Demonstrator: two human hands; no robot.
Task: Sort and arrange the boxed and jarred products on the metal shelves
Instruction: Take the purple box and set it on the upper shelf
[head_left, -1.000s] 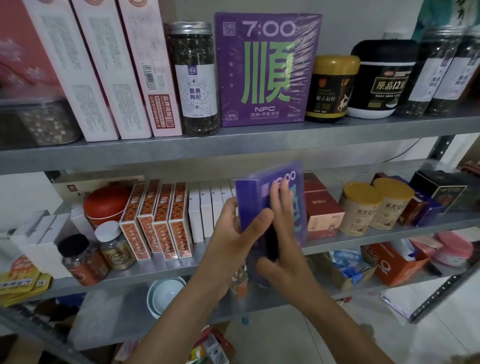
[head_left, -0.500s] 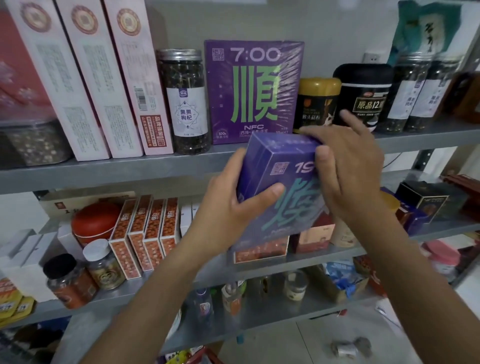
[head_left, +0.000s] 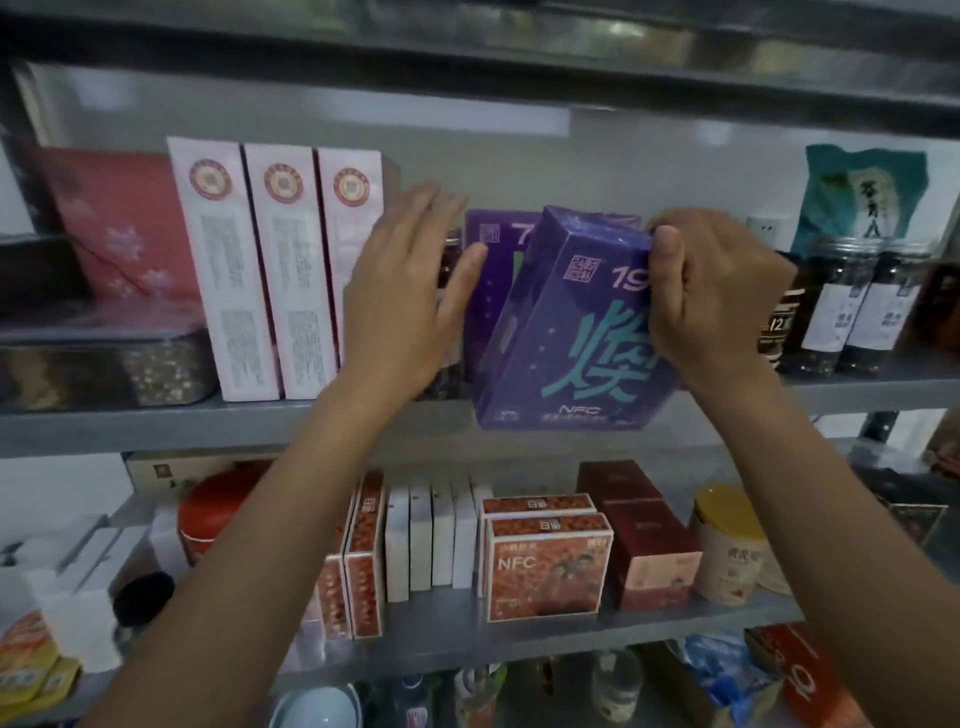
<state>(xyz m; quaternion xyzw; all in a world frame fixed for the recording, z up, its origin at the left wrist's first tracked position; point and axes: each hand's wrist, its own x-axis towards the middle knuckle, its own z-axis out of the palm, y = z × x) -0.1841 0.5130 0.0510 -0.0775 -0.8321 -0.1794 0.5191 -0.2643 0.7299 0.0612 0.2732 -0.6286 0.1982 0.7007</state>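
right hand (head_left: 711, 291): fingers curled round the upper right corner of the purple box, thumb on its front face.
left hand (head_left: 405, 301): flat, fingers straight and close together, raised just left of the purple box; thumb tip at the edge of the second purple box, contact not certain.
purple box (head_left: 566, 338): film-wrapped, large teal character on the front, tilted, lower edge at the front lip of the upper shelf (head_left: 208, 421); cannot tell whether it rests there.
second purple box (head_left: 493, 280): upright behind the first, mostly covered.
dark jar (head_left: 452, 260): behind the left hand, mostly hidden.
tall pale boxes (head_left: 249, 270): three, side by side, left of the left hand.
dark labelled jars (head_left: 831, 306): right of the right hand, same shelf.
middle shelf (head_left: 519, 634): orange boxes (head_left: 545, 566), white boxes (head_left: 431, 540), yellow-lidded tub (head_left: 727, 545).
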